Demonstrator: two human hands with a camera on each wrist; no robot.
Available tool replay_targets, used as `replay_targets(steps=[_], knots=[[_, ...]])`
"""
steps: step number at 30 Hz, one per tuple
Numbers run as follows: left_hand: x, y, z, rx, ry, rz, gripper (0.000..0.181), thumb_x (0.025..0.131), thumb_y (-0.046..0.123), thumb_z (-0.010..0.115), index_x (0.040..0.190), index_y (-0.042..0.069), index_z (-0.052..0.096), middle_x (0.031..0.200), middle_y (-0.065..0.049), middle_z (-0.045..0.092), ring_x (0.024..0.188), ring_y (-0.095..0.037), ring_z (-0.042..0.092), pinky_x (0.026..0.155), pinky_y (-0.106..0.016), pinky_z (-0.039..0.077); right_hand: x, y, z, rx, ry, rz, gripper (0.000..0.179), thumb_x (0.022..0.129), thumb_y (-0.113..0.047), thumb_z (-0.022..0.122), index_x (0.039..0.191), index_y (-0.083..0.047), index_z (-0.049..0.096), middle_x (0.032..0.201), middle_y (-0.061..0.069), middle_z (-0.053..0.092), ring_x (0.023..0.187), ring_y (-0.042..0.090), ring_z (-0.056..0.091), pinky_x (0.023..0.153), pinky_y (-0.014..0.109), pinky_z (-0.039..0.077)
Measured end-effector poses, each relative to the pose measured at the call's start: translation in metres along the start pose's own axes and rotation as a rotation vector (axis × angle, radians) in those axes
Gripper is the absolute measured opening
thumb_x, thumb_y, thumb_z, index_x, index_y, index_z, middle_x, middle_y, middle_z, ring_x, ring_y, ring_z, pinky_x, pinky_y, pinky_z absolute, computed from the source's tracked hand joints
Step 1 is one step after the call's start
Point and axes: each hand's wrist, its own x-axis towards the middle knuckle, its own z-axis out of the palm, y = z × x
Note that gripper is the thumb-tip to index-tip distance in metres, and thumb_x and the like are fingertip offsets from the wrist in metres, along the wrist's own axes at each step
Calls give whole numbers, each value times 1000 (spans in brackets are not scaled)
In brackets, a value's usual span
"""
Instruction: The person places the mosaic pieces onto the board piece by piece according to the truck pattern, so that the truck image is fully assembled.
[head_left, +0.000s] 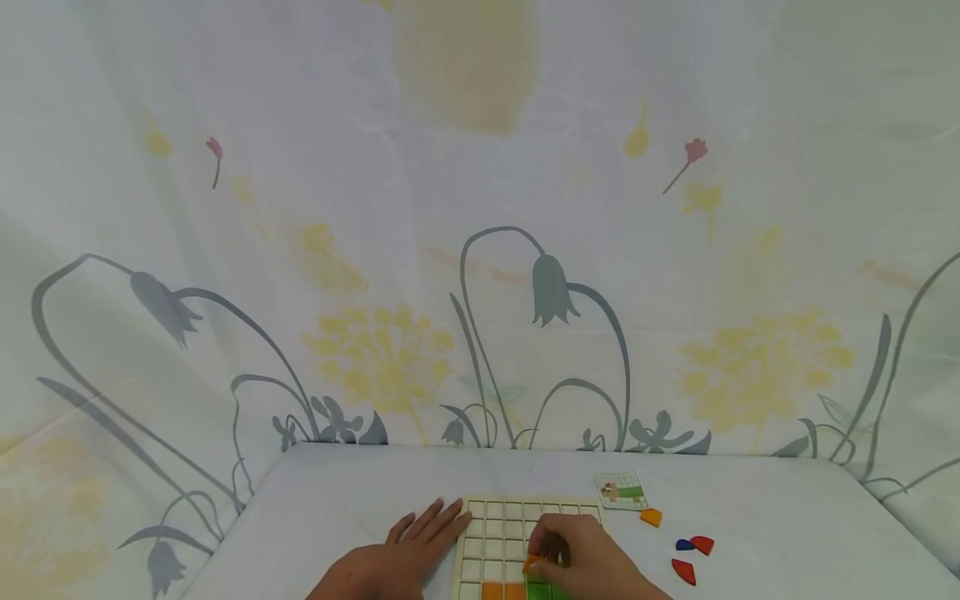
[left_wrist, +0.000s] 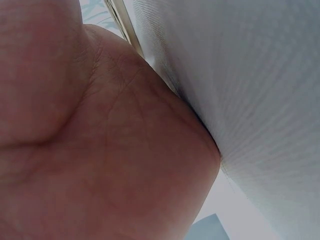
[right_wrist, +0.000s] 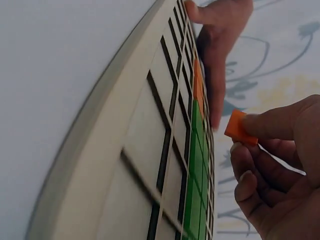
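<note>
A pale wooden grid board (head_left: 471,550) lies on the table, with orange tiles (head_left: 503,592) and green tiles (head_left: 538,591) set in its near squares. My left hand (head_left: 405,554) lies flat beside the board, fingers straight, fingertips at its left edge. In the left wrist view the palm (left_wrist: 125,135) fills much of the picture. Over the board, my right hand (head_left: 577,554) pinches a small orange tile (right_wrist: 241,127) between thumb and fingers. The right wrist view shows that tile held apart from the board, near the green row (right_wrist: 198,165).
A picture card (head_left: 621,490) with a grid drawing lies behind the board's right corner. Loose pieces lie to the right: an orange one (head_left: 651,517), a blue one (head_left: 685,545) and two red ones (head_left: 683,572). A flower-printed curtain (head_left: 480,333) hangs behind the white table (head_left: 787,533).
</note>
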Motion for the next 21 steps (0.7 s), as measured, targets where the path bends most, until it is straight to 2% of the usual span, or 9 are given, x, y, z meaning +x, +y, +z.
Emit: replay_targets(steps=[5,8,13,17,21], knots=[[0,1,0,24,5,-13,108,92,64,75,173,28,13,179,4,8,165,-28,6,127,-60,17,23,-10,25,33,10,-62,10,96,-18,82,95,-18,72,83,-14,68,71,0,60,63,23,51],[-1,0,0,23,6,-12,107,93,65,74,173,28,13,179,5,7,165,-28,6,127,-60,17,35,-15,39,63,11,-71,10,96,-13,81,94,-16,72,83,-14,68,71,0,61,65,23,52],[0,-7,3,-14,7,30,106,94,68,69,173,29,10,180,5,3,165,-29,2,127,-61,15,49,-17,54,39,-15,-103,10,96,-11,81,92,-15,73,81,-15,68,71,-2,62,67,22,53],[6,-18,10,-13,28,60,107,93,72,68,173,35,7,179,8,1,166,-27,1,126,-63,16,55,-9,60,40,-54,-128,8,96,-11,79,91,-14,74,78,-16,69,69,-2,63,64,22,54],[15,-37,22,1,51,114,112,89,78,67,172,38,4,179,8,-2,165,-28,0,123,-68,17,59,9,67,-7,-77,-148,7,98,-15,77,91,-15,78,79,-18,67,67,-4,59,59,21,51]])
